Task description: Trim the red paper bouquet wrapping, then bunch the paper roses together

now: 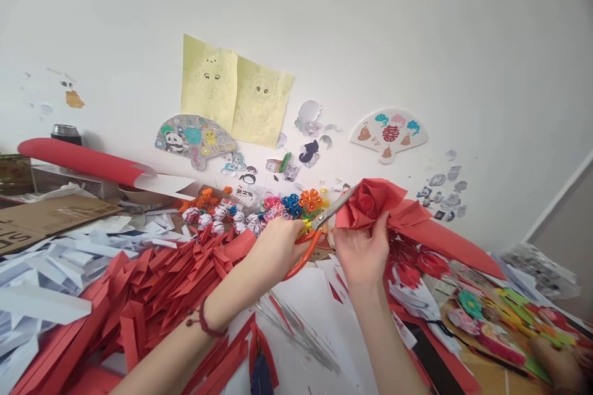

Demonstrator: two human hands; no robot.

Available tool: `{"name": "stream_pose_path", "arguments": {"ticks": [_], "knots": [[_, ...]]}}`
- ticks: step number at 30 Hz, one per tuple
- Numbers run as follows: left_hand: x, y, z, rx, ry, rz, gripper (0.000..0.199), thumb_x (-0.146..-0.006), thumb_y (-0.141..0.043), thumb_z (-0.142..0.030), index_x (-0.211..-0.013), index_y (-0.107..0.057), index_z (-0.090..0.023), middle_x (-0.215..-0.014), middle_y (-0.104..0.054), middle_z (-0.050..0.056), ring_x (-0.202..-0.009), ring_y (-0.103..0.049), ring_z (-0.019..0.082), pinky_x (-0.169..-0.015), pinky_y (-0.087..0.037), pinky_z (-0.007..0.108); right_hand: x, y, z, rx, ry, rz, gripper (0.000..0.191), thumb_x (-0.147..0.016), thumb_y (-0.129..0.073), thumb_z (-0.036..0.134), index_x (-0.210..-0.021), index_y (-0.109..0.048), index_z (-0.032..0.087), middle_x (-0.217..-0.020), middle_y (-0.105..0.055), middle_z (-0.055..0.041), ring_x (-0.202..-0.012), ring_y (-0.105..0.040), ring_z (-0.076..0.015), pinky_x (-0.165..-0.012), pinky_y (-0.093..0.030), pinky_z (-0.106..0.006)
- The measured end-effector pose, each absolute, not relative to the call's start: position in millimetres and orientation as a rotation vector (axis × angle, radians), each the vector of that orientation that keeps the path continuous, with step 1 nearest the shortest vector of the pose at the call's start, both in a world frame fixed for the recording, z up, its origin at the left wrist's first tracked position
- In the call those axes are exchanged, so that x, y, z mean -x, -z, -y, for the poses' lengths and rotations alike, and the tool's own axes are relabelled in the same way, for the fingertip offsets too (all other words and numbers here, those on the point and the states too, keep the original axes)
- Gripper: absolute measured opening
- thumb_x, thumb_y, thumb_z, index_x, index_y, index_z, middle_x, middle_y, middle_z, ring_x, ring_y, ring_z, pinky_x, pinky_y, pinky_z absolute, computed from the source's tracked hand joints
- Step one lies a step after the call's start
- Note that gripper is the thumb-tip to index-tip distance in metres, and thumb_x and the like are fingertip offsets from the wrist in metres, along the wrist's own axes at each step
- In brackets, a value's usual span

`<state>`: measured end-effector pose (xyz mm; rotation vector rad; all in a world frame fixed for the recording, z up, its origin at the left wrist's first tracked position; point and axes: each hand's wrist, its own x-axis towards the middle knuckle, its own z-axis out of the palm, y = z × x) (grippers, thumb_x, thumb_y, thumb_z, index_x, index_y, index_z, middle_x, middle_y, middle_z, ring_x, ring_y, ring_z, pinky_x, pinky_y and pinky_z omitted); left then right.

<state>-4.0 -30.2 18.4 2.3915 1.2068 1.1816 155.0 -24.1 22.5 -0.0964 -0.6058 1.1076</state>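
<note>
My left hand [282, 247] is closed round the orange handles of a pair of scissors [328, 212]. The scissors' blades point up and right and reach the left edge of a folded red paper flower [368, 203]. From below, my right hand [364, 250] grips the flower, with fingers wrapped round its base. The blade tips lie against the red paper, and whether they are apart cannot be made out. A dark red bracelet [204, 321] circles my left wrist.
Folded red paper strips [185, 271] and white strips [41, 284] are heaped on the left. Wires [301, 333] lie on white paper [324, 302] in front. Colourful crafts [500, 339] and another person's hand [556, 364] are at right.
</note>
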Motion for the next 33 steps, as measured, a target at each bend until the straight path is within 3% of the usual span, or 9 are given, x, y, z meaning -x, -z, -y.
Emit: {"name": "stream_pose_path", "arguments": {"ticks": [16,23,26,28,30,33], "knots": [[-3,-6,20,-2.328,-1.216,-1.192,0.048,-0.083,-0.051,-0.054,-0.055,-0.032,-0.019,-0.05,-0.028,-0.006,-0.053,-0.016,0.009,-0.05,-0.017,0.025,-156,-22,20,0.116,-1.115,0.583,0.036,-0.088,-0.056,0.045,-0.116,-0.063,0.024,-0.118,-0.067,-0.0004,-0.114,-0.059,-0.0107,-0.106,-0.042,-0.028],[-2,-9,16,-2.32,-1.201,-1.276,0.045,-0.085,-0.046,-0.059,-0.063,-0.037,-0.021,-0.055,-0.04,-0.005,-0.05,-0.034,0.011,-0.05,-0.024,0.024,-159,-21,21,0.137,-1.126,0.522,0.034,-0.088,-0.057,0.044,-0.112,-0.064,0.022,-0.114,-0.068,-0.0014,-0.112,-0.06,-0.0112,-0.102,-0.047,-0.027],[-1,-7,17,-2.436,-1.219,-1.318,0.038,-0.084,-0.047,-0.058,-0.079,-0.045,-0.021,-0.078,-0.056,0.002,-0.065,-0.052,0.017,-0.054,-0.032,0.026,-161,-20,20,0.131,-1.098,0.535,0.033,-0.086,-0.059,0.044,-0.11,-0.065,0.022,-0.112,-0.069,-0.0003,-0.11,-0.061,-0.0103,-0.102,-0.047,-0.027],[-2,-6,19,-2.505,-1.23,-1.291,0.037,-0.085,-0.047,-0.057,-0.093,-0.045,-0.02,-0.096,-0.057,0.006,-0.082,-0.057,0.023,-0.059,-0.037,0.028,-163,-20,19,0.124,-1.098,0.547,0.029,-0.086,-0.059,0.044,-0.105,-0.066,0.023,-0.109,-0.07,0.0014,-0.108,-0.062,-0.0094,-0.102,-0.047,-0.027],[-3,-5,20,-2.53,-1.22,-1.282,0.035,-0.088,-0.045,-0.054,-0.097,-0.044,-0.02,-0.101,-0.057,0.007,-0.089,-0.058,0.025,-0.061,-0.039,0.03,-164,-20,19,0.114,-1.103,0.551,0.027,-0.086,-0.059,0.044,-0.102,-0.067,0.023,-0.107,-0.071,0.0021,-0.107,-0.062,-0.009,-0.101,-0.047,-0.027],[-6,-5,21,-2.52,-1.197,-1.358,0.031,-0.09,-0.043,-0.053,-0.092,-0.043,-0.022,-0.097,-0.058,0.005,-0.082,-0.06,0.024,-0.058,-0.037,0.03,-164,-20,19,0.112,-1.105,0.539,0.027,-0.087,-0.058,0.044,-0.101,-0.067,0.022,-0.108,-0.07,0.0012,-0.107,-0.063,-0.0098,-0.101,-0.048,-0.027]]}}
